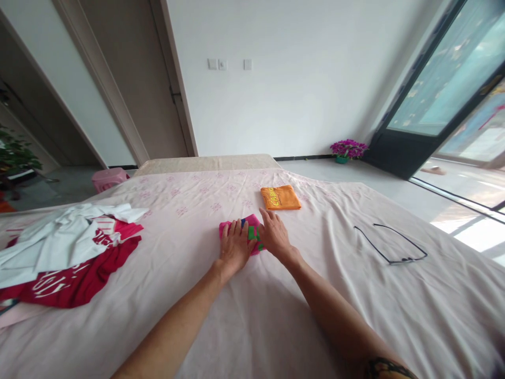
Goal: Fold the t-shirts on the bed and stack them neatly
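Observation:
A pink folded garment (253, 221) with green and blue patches lies on the sheet in front of me, partly covered by my hands. My left hand (235, 243) rests flat on top of it, fingers stretched out. At its right edge is my right hand (275, 231), its fingers extended and the hand tilted on its side against the cloth. Just beyond lies an orange folded garment (286, 198) with yellow lettering, apart from both hands.
A loose pile of clothes, a white shirt (71, 239) over a red shirt (87, 281), lies at the left. Black-framed glasses (406, 260) rest on the pale pink sheet (244, 326) at the right. Behind stand a pink stool (109, 179) and purple flowers (349, 148).

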The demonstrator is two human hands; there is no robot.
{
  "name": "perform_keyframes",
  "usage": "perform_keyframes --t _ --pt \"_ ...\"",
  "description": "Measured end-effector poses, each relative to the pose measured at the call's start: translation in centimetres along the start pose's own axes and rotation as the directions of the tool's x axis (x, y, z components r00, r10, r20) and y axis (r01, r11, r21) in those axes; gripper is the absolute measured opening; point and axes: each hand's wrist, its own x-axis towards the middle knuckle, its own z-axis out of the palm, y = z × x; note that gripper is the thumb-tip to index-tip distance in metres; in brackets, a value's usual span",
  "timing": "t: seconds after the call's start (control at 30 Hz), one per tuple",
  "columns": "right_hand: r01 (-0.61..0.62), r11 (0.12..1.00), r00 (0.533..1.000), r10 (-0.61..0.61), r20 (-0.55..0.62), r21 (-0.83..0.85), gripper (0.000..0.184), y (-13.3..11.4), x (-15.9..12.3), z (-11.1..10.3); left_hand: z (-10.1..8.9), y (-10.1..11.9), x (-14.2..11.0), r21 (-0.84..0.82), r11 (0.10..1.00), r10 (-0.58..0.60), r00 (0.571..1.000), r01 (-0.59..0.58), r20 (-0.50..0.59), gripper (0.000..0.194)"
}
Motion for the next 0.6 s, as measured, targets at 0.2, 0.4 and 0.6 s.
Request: perform_keyframes --t 0.2,0.4,0.6 --pt "0.285 0.958 0.945 -0.274 0.177 -0.039 0.052 -1.0 -0.8 2.2 0.2 0.0 -0.1 0.022 1.0 -0.002 0.998 0.0 0.069 0.058" --pt "0.349 0.934 0.9 -0.31 0.306 -0.079 0.049 1.3 -1.4 3.2 0.8 -1.9 0.0 -0.099 0.991 0.099 0.993 -0.092 0.07 0.075" --pt "0.225 0.972 0.922 -0.235 0.309 0.067 0.055 2.7 -0.2 3.3 1.5 -6.3 -1.6 -0.385 0.922 -0.052 0.998 0.034 -0.035 0.06"
